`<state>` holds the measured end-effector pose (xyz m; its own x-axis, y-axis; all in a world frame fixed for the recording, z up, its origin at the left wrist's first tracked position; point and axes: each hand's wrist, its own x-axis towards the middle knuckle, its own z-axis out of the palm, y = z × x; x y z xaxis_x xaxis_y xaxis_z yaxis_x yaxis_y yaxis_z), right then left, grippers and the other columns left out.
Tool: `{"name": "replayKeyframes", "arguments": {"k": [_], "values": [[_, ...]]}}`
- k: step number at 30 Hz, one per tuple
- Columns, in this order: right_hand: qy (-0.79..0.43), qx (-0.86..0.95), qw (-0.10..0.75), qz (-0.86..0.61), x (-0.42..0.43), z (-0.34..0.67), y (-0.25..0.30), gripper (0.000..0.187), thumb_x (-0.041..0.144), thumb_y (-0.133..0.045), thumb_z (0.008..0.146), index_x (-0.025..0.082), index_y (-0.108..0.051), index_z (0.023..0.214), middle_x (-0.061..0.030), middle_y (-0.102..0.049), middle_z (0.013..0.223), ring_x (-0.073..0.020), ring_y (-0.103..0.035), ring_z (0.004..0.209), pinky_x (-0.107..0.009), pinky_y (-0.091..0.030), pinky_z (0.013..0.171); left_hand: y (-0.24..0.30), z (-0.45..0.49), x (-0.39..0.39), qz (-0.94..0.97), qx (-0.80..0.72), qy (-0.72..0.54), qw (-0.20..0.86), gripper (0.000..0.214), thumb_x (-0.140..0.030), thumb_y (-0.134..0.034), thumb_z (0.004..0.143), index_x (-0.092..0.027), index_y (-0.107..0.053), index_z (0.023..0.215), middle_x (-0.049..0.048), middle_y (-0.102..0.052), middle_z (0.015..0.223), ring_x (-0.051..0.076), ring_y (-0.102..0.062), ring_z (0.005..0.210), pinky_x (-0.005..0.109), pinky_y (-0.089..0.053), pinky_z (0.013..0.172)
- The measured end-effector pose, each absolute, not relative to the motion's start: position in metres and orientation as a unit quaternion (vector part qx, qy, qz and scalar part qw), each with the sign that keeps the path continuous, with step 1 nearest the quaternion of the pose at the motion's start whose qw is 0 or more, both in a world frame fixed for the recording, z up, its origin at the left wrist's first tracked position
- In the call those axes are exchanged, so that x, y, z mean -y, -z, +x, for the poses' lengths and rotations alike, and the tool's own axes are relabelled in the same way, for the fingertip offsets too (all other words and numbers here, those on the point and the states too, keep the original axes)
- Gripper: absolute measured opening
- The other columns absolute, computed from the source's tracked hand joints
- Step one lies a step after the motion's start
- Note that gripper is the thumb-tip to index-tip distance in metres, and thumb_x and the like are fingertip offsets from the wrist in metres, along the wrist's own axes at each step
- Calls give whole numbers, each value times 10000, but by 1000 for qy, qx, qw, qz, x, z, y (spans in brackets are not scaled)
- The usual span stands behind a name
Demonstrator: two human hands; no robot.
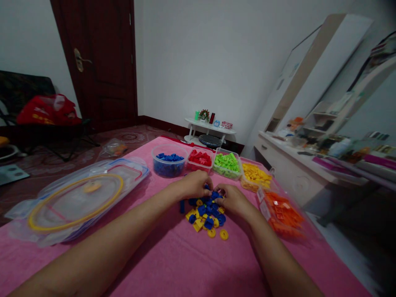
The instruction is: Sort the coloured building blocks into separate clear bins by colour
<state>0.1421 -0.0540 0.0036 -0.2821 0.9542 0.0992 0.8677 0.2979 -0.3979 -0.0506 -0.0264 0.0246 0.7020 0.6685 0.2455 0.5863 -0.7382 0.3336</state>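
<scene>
A loose pile of blue and yellow toy building blocks lies on the pink cloth, with round yellow rings at its near edge. My left hand reaches over the far side of the pile, fingers bent and closed; blue shows by its fingertips, but what they hold is partly hidden. Close beside it, my right hand has its thumb and fingers closed around a blue building block. Left of the pile, a blue piece stands apart beneath my left wrist.
Behind the pile stand a round tub of blue blocks and boxes of red, green and yellow pieces. A box of orange pieces sits at right. Stacked clear lids lie at left on the pink-covered table.
</scene>
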Motion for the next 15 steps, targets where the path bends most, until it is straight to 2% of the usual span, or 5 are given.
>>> {"name": "replayKeyframes", "arguments": {"k": [3,8,12,15], "values": [[-136,788,147,-582,54,148,-6,281,157,-593,649,212,-681,911,-24,-688,846,-164,-605,761,-234,-400,643,-25,-46,33,939,-306,-133,89,300,-345,-719,668,-236,-731,947,72,-702,952,222,-608,921,277,-434,805],[-126,782,138,-594,55,150,-6,256,110,-588,615,198,-687,834,-25,-699,842,-167,-617,789,-235,-413,682,-23,-42,37,947,-293,-108,80,164,-289,-725,673,-220,-743,821,75,-691,919,221,-597,937,277,-430,804],[-100,764,171,-613,53,153,-13,232,105,-584,619,173,-688,815,-43,-699,808,-170,-610,747,-238,-411,644,-27,-42,35,930,-317,-154,110,176,-285,-763,616,-195,-738,766,76,-695,884,211,-603,889,263,-435,767],[-82,756,199,-618,51,156,-19,213,106,-586,629,158,-687,809,-54,-696,814,-173,-604,752,-244,-414,651,-31,-41,33,881,-357,-240,197,202,-316,-722,662,-158,-720,787,66,-696,797,184,-611,763,260,-442,698]]}}
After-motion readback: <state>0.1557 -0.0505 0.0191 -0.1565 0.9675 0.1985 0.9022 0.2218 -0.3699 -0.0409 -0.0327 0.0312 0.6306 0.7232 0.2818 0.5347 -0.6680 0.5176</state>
